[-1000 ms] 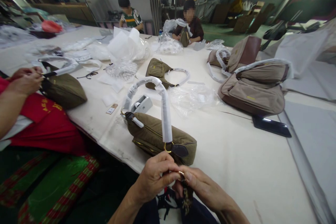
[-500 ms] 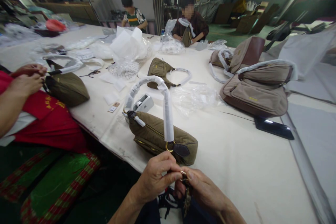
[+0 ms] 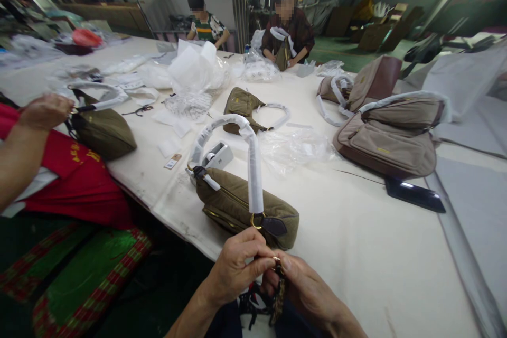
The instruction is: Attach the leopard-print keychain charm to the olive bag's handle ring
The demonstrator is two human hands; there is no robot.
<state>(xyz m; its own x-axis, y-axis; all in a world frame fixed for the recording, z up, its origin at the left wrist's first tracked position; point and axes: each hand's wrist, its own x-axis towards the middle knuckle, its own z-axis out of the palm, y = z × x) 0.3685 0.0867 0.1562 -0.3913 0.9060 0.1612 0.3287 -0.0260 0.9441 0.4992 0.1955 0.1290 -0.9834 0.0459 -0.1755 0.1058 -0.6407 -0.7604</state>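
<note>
Low in the head view, my left hand (image 3: 240, 264) and my right hand (image 3: 308, 288) meet at the table's near edge. Between their pinched fingertips is a small gold-coloured metal clasp (image 3: 277, 260). From it hangs a dark brown and gold strand (image 3: 278, 301), partly covered by my right fingers; its exact kind is unclear. Just beyond my hands lies an olive fabric handbag (image 3: 245, 203) with a dark leather tab and a gold ring. Its handle (image 3: 254, 169), wrapped in white paper, stands up in an arch.
A grey tape dispenser (image 3: 222, 154) sits behind the bag, with a paper tag (image 3: 172, 161) to its left. Beige bags (image 3: 386, 142) and a phone (image 3: 414, 194) lie to the right. Clear plastic (image 3: 295, 148) covers mid-table. A co-worker's hand (image 3: 49, 110) is at left.
My hands stay at nearly the same spot, still pinching the clasp; the strand hangs straighter. At left, the co-worker's hand has risen slightly by the olive bag there.
</note>
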